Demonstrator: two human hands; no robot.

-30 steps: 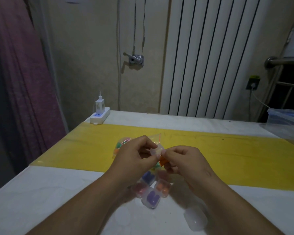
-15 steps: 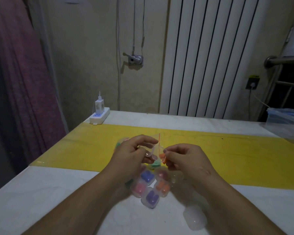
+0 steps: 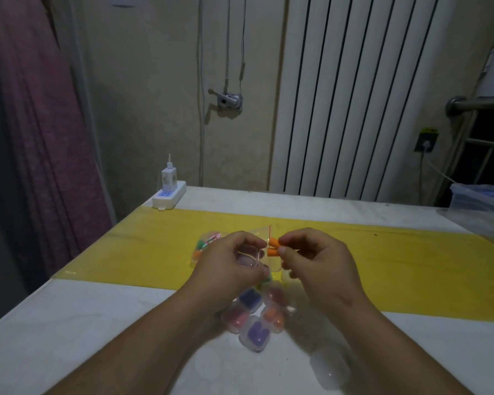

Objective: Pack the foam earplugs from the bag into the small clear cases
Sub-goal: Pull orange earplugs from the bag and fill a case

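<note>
dim room, white table (image 3: 69, 337) with a yellow strip (image 3: 411, 266). right hand (image 3: 317, 260) pinches two orange earplugs (image 3: 273, 247) just beside the clear case (image 3: 247, 256) gripped in the left hand (image 3: 226, 263). step looks like loading this case; next, seat both plugs and snap it closed. bag (image 3: 208, 243) lies behind the hands, filled cases (image 3: 254, 332) nearer.

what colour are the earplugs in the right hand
Orange earplugs, best seen in the head view.

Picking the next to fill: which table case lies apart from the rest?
The colourless case beside the right forearm; the clustered cases show purple, pink or orange plugs.
</note>
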